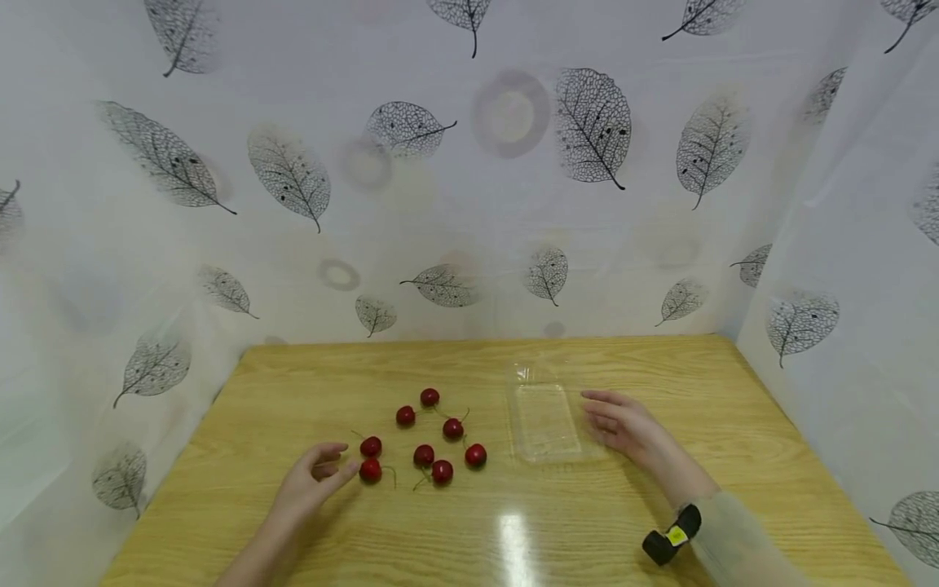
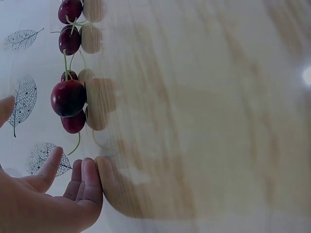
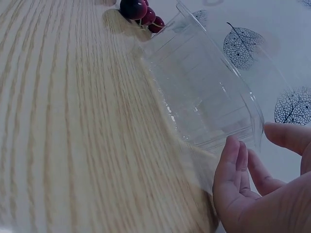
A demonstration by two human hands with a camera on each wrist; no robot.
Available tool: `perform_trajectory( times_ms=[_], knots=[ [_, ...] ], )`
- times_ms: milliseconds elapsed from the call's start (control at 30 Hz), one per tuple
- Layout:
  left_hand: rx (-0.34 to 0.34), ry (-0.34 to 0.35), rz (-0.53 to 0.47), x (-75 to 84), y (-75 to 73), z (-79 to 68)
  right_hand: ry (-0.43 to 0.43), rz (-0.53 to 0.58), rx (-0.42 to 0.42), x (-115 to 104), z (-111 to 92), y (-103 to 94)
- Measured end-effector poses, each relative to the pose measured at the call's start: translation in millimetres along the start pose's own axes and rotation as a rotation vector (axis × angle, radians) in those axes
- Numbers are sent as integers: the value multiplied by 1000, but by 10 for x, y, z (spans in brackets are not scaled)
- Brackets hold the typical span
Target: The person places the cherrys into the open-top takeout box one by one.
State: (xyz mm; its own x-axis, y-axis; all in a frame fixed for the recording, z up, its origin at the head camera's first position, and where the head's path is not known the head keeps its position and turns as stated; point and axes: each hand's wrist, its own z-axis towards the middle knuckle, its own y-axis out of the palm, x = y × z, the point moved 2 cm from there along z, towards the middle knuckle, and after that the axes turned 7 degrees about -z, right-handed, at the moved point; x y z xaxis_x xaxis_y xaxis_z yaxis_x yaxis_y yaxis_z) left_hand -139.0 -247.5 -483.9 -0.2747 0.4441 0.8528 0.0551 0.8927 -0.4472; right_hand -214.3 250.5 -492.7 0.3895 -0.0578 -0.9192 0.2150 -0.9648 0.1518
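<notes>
On your table (image 1: 587, 522), below the head frame's centre, cherries (image 1: 423, 455) lie between your left hand (image 1: 311, 479) and the container (image 1: 546, 420), itself just left of your right hand (image 1: 623, 424).

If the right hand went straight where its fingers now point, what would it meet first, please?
The right hand would probably meet the clear container first, at its nearest side; any gap is hard to judge.

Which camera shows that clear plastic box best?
The right wrist view: the clear plastic box appears large and close, its shape easily traced. The head view shows it from above, smaller and fainter, right of the cherries; in the left wrist view I can't make it out.
</notes>
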Motion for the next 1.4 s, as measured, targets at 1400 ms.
perform_trajectory(
  times_ms=[1400],
  knots=[
    [20,54,31,1,99,6,-25,176,-111,153,-82,52]
  ],
)
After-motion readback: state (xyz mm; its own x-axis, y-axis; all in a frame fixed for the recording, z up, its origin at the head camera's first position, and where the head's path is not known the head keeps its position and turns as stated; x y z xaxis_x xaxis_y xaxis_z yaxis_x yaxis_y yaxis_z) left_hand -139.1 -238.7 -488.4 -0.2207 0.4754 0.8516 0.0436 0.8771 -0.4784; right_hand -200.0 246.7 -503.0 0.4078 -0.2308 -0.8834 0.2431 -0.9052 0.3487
